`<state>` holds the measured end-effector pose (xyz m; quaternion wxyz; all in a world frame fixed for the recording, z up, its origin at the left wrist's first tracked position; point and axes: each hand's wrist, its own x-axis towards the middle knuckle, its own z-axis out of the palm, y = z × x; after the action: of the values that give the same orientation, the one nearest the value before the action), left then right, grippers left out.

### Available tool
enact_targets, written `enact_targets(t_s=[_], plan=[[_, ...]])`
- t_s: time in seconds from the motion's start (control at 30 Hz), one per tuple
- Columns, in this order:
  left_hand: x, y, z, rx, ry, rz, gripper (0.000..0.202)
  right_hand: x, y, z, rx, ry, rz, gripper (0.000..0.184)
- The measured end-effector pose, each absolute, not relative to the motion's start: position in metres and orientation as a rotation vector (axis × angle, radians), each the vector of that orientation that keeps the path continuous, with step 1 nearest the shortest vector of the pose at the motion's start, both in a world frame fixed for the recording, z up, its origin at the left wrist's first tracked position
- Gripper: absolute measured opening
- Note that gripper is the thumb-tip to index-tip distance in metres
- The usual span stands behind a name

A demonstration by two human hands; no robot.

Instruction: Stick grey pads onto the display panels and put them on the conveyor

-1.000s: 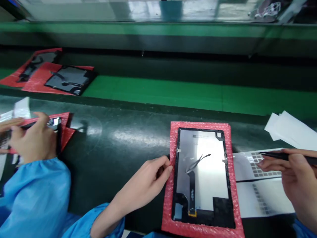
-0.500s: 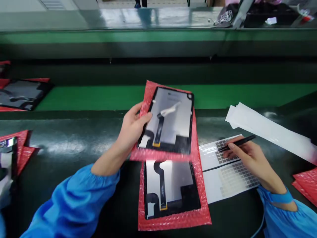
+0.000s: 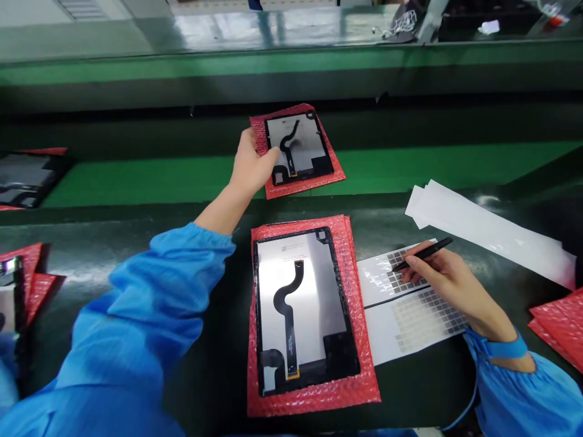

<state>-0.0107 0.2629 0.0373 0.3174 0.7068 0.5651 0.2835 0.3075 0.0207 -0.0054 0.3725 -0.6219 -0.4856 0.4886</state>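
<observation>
My left hand (image 3: 255,159) reaches forward, its thumb on top and its fingers beneath the left edge of a tablet screen panel (image 3: 306,149) on a red bubble-wrap bag (image 3: 279,190). That panel is over the green strip. A second screen panel (image 3: 314,309), silver-backed with a curved black flex cable (image 3: 286,303), lies on red bubble-wrap bags (image 3: 359,340) right in front of me. In my right hand (image 3: 439,273) is a black pen-like tool (image 3: 428,252), its tip over a white sheet of small grey square stickers (image 3: 401,315).
White paper strips (image 3: 483,233) lie at the right, with red bubble wrap (image 3: 558,325) below them. Another panel (image 3: 27,173) is on the green strip (image 3: 182,182) at far left. A partly visible panel (image 3: 11,297) on red wrap lies nearer. A raised ledge (image 3: 282,27) runs along the back.
My left hand has carried the panel and its red bag forward from above the near panel to the green strip, uncovering the near panel. My right hand stays over the sticker sheet.
</observation>
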Motion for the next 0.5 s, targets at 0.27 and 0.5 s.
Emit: enact_targets(t_s=[0.27,0.5], plan=[[-0.080,0.137,0.029,1.850,1.843,0.740,0.053,0.303,0.022,0.004,-1.663,-1.032,1.232,0.047],[-0.098,0.078,0.026,1.622,1.633,0.538,0.047,0.279,0.016,0.014,-1.474,-0.877,1.257,0.031]])
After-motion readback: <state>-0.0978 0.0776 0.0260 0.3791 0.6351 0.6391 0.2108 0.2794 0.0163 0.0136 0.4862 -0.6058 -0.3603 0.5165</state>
